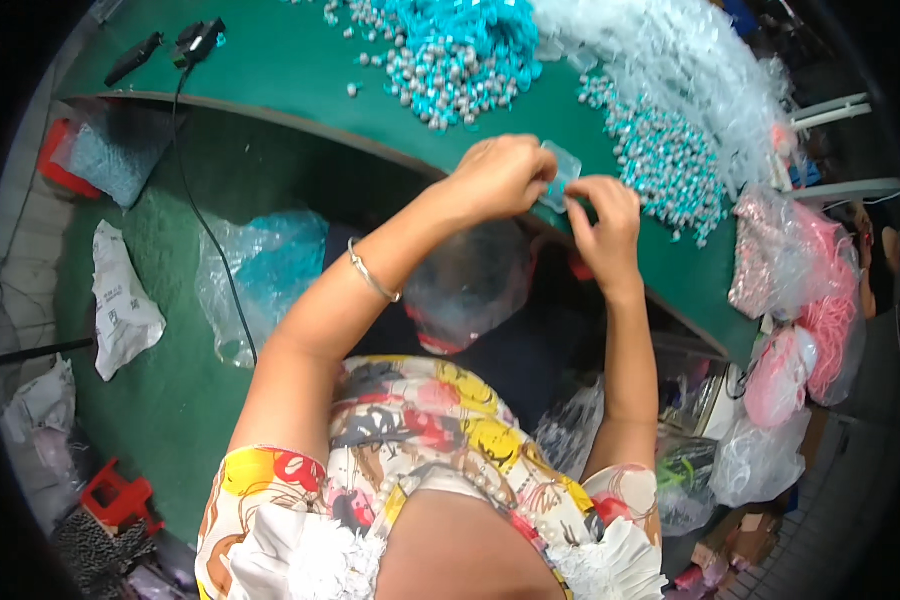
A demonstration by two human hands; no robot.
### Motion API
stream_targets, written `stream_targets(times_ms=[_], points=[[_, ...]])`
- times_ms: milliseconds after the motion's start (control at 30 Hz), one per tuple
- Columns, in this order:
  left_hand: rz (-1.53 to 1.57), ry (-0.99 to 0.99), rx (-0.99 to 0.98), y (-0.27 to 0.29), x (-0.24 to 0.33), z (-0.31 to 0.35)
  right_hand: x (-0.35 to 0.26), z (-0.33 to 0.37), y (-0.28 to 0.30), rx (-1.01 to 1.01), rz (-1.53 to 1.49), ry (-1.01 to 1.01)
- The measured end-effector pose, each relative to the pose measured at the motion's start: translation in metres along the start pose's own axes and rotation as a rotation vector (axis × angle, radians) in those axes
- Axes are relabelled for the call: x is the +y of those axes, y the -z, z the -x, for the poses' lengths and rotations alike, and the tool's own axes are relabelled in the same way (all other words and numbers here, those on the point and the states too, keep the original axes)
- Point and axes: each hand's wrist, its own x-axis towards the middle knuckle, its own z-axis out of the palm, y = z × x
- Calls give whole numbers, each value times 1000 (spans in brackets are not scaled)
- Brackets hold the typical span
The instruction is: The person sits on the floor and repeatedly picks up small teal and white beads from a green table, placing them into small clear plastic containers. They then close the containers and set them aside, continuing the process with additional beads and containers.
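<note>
We held a small clear bag (561, 174) at the near edge of the green surface (300, 70). Our left hand (500, 175) and right hand (602, 215) both pinched it, fingers closed. Teal beads (660, 160) lay just beyond.

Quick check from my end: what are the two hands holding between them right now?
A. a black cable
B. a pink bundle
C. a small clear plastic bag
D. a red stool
C: the left hand and the right hand both pinch a small clear plastic bag over the edge of the green table, beside the heap of teal beads.
</note>
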Motion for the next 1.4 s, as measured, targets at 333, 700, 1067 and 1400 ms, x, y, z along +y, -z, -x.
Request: stream_targets(times_ms=[333, 700, 1067, 1400], points=[[-105, 182, -62, -8, 7, -5, -4, -12, 0, -153, 201, 133], [-76, 160, 53, -9, 11, 5, -12, -3, 3, -113, 156, 103], [-218, 106, -80, 11, 14, 12, 33, -54, -27, 28, -228, -136], [-135, 13, 12, 15, 0, 22, 65, -125, -105, -51, 73, -193]])
